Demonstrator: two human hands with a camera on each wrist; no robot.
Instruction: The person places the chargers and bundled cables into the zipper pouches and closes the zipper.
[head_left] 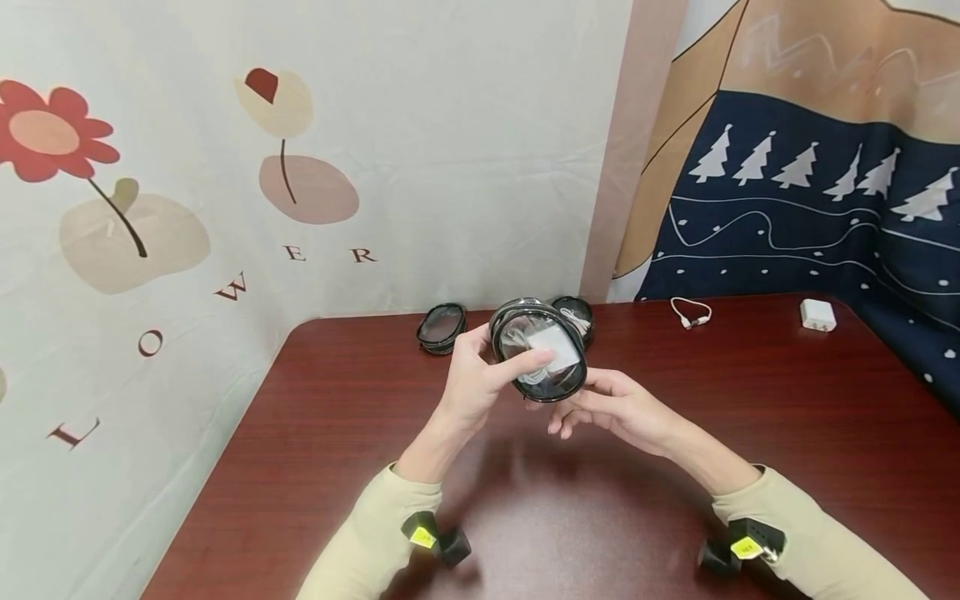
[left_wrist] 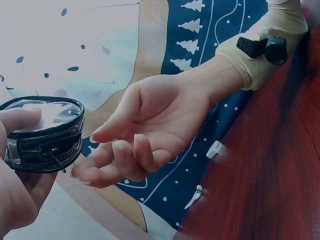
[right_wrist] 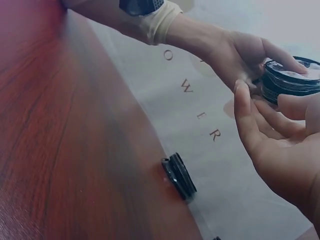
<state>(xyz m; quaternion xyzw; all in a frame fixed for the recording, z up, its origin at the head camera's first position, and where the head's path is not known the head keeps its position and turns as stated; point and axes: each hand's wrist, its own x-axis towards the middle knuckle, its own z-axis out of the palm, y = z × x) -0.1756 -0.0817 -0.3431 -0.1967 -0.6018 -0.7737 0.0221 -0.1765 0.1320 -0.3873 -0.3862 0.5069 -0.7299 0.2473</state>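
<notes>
My left hand (head_left: 476,379) grips a small round pouch (head_left: 553,388) with a clear top and black zipped sides, its thumb pressed on the clear face. Through that face show a white block (head_left: 558,346) and a pale coiled cable (head_left: 517,337). My right hand (head_left: 626,410) is close at the pouch's lower right, palm turned up and fingers loosely bent. In the left wrist view its fingertips (left_wrist: 82,175) are right by a small zip pull (left_wrist: 63,170) hanging from the pouch's side. Nothing shows in the right palm.
On the dark red table (head_left: 337,467), a similar black pouch (head_left: 441,327) lies at the back edge. Another pouch (head_left: 576,317) with a white cable inside is partly hidden behind the held one. Further right are a short white cable (head_left: 690,315) and a white charger (head_left: 817,315).
</notes>
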